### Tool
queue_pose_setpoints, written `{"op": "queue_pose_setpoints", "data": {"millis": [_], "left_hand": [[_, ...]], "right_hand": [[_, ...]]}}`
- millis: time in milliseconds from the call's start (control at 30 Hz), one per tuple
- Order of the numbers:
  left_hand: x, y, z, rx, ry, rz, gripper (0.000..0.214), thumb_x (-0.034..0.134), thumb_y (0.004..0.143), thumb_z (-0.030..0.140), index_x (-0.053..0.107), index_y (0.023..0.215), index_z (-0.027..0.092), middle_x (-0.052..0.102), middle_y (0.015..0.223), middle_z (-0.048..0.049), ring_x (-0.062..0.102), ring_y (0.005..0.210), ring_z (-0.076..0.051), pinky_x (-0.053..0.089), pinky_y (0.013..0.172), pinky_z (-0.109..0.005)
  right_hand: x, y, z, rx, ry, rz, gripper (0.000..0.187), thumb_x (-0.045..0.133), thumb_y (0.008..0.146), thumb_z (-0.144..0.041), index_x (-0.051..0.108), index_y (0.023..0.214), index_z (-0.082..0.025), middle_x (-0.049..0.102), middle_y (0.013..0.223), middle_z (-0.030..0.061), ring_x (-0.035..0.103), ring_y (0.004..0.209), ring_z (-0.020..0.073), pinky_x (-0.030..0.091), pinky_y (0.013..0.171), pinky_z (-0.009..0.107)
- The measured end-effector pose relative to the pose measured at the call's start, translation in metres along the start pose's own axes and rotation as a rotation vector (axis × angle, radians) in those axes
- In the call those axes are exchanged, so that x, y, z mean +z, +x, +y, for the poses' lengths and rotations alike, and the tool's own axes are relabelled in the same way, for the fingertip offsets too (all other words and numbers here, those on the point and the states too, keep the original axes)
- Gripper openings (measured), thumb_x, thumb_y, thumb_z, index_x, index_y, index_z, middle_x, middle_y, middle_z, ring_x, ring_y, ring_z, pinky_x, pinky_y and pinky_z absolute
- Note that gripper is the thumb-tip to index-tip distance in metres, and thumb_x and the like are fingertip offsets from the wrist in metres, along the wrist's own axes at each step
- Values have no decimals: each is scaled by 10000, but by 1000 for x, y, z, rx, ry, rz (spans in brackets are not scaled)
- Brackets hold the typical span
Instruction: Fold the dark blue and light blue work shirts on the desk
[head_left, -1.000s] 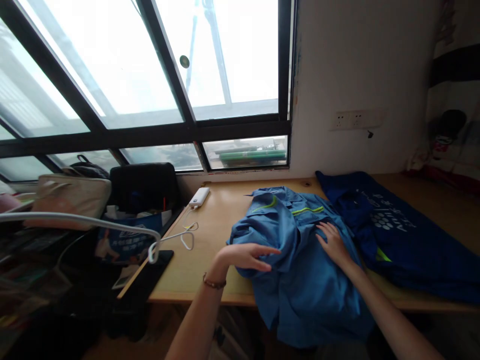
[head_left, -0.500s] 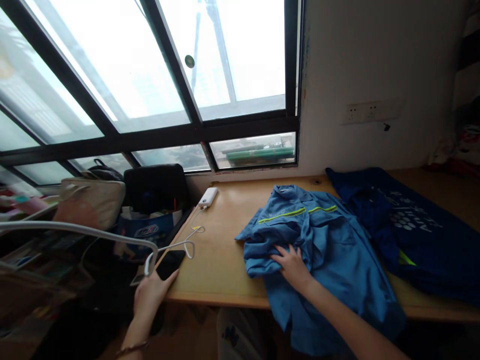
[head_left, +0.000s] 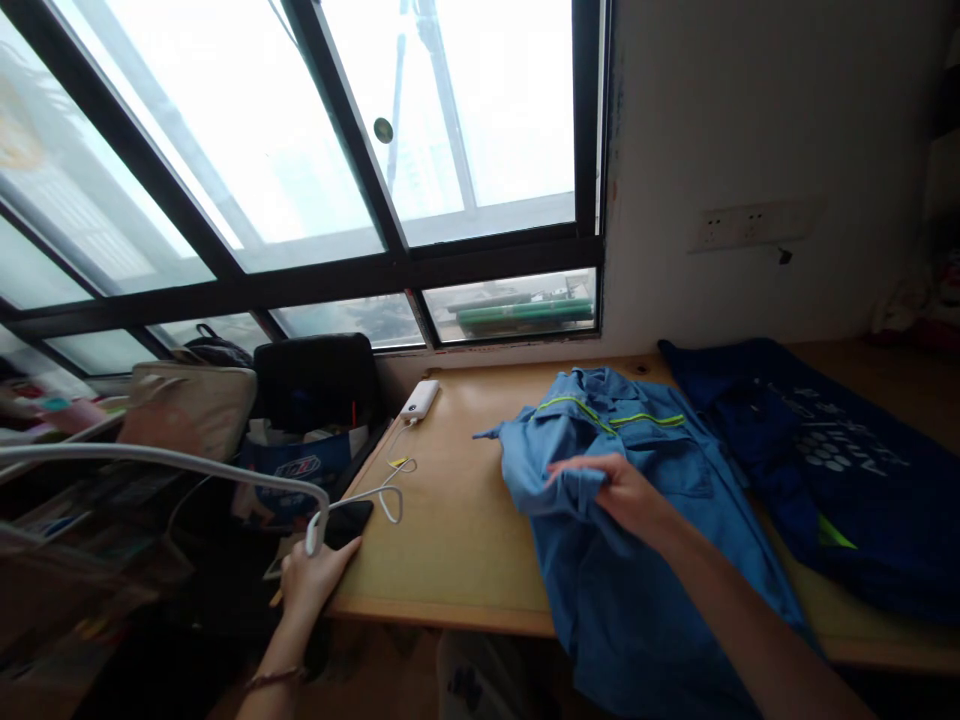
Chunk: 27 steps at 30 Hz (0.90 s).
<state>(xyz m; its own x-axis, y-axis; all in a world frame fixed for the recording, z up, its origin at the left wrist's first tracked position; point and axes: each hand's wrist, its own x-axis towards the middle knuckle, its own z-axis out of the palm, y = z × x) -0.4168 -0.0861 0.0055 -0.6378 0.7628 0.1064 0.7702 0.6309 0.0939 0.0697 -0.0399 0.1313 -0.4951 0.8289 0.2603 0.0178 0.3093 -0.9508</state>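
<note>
- Head view: a fold of the light blue work shirt (head_left: 592,600) is pinched shut in the right hand (head_left: 630,495) and held raised above the surface (head_left: 450,500), near its front edge.
- Half a second ago that hand was pressed flat on the cloth; the shirt's left side has since been drawn inward.
- The left hand (head_left: 315,575) is kept at the black phone (head_left: 351,518) on the front left corner; whether it grips cannot be told.
- A dark blue garment (head_left: 825,460) is spread toward the right edge.

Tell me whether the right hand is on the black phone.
No, the right hand grips a fold of the light blue shirt; the left hand is at the black phone.
</note>
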Motion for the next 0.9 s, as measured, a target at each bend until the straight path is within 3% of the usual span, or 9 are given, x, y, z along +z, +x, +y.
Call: {"op": "queue_pose_setpoints", "data": {"millis": [100, 233, 367, 533, 600, 700, 733, 800, 900], "left_hand": [[5, 5, -4, 12, -15, 3, 795, 463, 648, 619, 400, 1233, 85, 558, 1072, -205, 527, 993, -362, 412, 797, -389], [3, -1, -2, 61, -70, -1, 864, 455, 657, 633, 279, 1321, 109, 547, 1115, -188, 514, 1026, -352, 405, 809, -391], [0, -30, -4, -40, -2, 161, 934, 460, 642, 652, 187, 1366, 128, 427, 1270, -204, 381, 1156, -388, 317, 884, -510], [-1, -83, -18, -75, -23, 398, 792, 421, 726, 570, 204, 1364, 156, 375, 1330, -175, 287, 1224, -347, 240, 944, -516], [-5, -99, -23, -29, -29, 430, 745, 444, 740, 504, 224, 1359, 155, 412, 1301, -171, 288, 1229, -326, 229, 962, -487], [-16, -111, -22, 25, -35, 403, 692, 459, 756, 420, 230, 1354, 159, 453, 1258, -162, 294, 1233, -296, 223, 970, -455], [-20, -112, -19, 35, -40, 385, 692, 462, 758, 406, 218, 1358, 161, 456, 1253, -158, 297, 1232, -290, 222, 970, -452], [-27, -109, -12, 42, -43, 349, 710, 472, 759, 388, 188, 1366, 155, 453, 1254, -157, 296, 1226, -292, 214, 967, -458], [-32, -99, 0, 53, -13, 296, 723, 484, 758, 360, 170, 1371, 140, 450, 1256, -165, 287, 1216, -312, 194, 962, -487]], "right_hand": [[20, -44, 9, 103, -120, -264, 240, 477, 758, -251, 694, 799, -157, 660, 759, 14, 585, 739, 174, 441, 680, 239], [9, -61, 35, 163, -328, -108, 314, 390, 742, -164, 686, 847, -175, 675, 850, 36, 594, 809, 179, 430, 733, 246], [-38, -32, 37, 196, -544, 6, 284, 398, 741, -185, 674, 809, -183, 670, 853, 54, 588, 833, 188, 420, 730, 248], [-73, 13, -10, 151, -659, 147, 257, 456, 772, -267, 615, 595, -169, 606, 592, 20, 573, 615, 149, 397, 551, 200], [-67, 14, -35, 108, -425, -93, 298, 451, 811, -340, 645, 672, -160, 581, 546, 1, 561, 518, 132, 392, 469, 189], [-48, 3, -50, 127, -54, -876, 340, 536, 783, -411, 663, 965, -154, 659, 719, 28, 627, 631, 161, 470, 548, 211], [-43, -1, -44, 133, 2, -1023, 387, 560, 767, -428, 643, 1034, -159, 670, 822, 47, 637, 734, 182, 490, 632, 234], [-32, -7, -15, 147, -59, -920, 458, 540, 771, -478, 599, 1120, -187, 636, 1026, 71, 595, 939, 219, 473, 795, 296], [-16, -10, 58, 247, -570, -252, 582, 466, 785, -553, 438, 1287, -261, 413, 1333, 83, 379, 1202, 298, 335, 960, 469]]}}
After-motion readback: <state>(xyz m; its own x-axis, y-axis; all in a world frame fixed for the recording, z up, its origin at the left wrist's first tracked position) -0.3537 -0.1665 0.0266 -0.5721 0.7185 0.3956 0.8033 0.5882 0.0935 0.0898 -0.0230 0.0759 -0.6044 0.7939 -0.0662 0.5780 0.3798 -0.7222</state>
